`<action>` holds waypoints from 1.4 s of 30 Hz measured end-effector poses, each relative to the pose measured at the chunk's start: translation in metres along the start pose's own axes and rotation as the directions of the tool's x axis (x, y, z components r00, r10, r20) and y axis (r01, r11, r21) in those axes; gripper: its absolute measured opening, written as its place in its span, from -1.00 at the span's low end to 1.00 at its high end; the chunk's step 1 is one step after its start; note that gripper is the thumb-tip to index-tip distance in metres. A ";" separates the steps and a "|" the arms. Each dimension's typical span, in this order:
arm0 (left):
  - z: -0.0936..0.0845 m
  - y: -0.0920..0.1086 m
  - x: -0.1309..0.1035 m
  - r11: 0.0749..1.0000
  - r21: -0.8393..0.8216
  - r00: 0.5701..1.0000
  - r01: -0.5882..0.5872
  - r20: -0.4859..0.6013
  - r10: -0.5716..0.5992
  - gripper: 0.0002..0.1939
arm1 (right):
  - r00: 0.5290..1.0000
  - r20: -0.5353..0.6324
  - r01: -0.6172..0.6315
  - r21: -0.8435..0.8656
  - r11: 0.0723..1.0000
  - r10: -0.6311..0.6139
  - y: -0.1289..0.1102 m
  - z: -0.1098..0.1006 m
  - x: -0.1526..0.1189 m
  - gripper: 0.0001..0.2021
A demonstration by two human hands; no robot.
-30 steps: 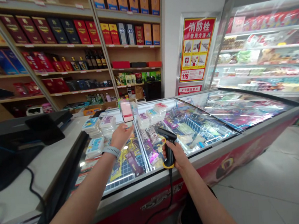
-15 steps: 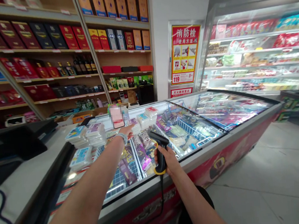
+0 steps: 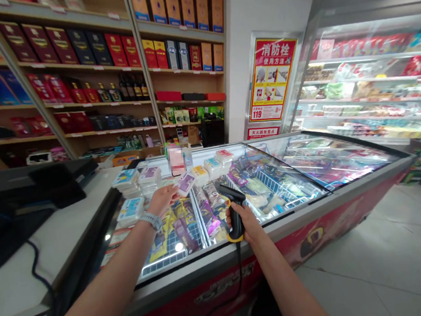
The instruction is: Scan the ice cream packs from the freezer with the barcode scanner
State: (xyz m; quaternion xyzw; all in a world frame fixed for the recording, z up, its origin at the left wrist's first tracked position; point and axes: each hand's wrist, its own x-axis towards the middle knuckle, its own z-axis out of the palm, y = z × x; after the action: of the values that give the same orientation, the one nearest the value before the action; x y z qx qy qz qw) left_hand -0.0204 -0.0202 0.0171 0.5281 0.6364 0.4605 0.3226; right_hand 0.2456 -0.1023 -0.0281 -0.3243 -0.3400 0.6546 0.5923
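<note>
My left hand [image 3: 163, 200] pinches the near left edge of a flat white pack with a purple label [image 3: 186, 184], lifted over the glass-topped freezer [image 3: 183, 266]. Wrapped round the grip of a black and yellow barcode scanner [image 3: 235, 217] is my right hand [image 3: 246, 222]; its cable hangs down over the freezer's front. Similar packs stand in stacks on the glass: blue-labelled [image 3: 131, 209] and purple-labelled [image 3: 149, 175] at the left, yellow-labelled [image 3: 199, 172] and red-labelled [image 3: 224, 155] further back.
A counter [image 3: 10, 274] with a dark device [image 3: 56, 184] stands at the left. Shelves of boxes and bottles [image 3: 95, 67] line the back. A lit display fridge [image 3: 365, 78] is at the right, with tiled floor [image 3: 380, 241] before it.
My left hand has drawn back from the stacks toward me with the purple-labelled pack, and a yellow-labelled pack now shows there. The scanner stays in my right hand. The view has shifted left.
</note>
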 end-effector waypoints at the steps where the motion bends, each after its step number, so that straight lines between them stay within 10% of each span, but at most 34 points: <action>1: -0.008 -0.005 -0.008 1.000 -0.023 1.000 -0.008 0.010 0.008 -0.56 | 1.000 0.007 -0.012 -0.011 1.000 0.012 0.000 0.001 0.000 -0.57; 10: -0.052 -0.039 -0.036 0.989 -0.141 0.998 -0.046 -0.053 0.039 -0.33 | 0.996 0.083 0.038 -0.343 0.939 -0.010 -0.002 0.033 -0.010 -0.63; 16: -0.057 -0.048 -0.030 0.984 -0.149 0.993 -0.093 -0.086 0.081 -0.47 | 0.977 0.166 0.214 -0.747 0.629 -0.136 -0.004 0.067 -0.019 -0.77; 42: -0.053 -0.055 -0.030 0.961 -0.169 0.972 -0.221 -0.115 0.203 -0.56 | 0.954 0.284 0.301 -0.899 0.319 -0.100 -0.003 0.085 -0.023 -0.75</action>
State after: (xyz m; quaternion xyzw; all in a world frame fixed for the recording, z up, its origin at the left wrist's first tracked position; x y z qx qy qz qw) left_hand -0.0814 -0.0633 -0.0164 0.5390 0.5466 0.5731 0.2867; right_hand 0.1785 -0.1306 0.0223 -0.4998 -0.7402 0.2895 0.3443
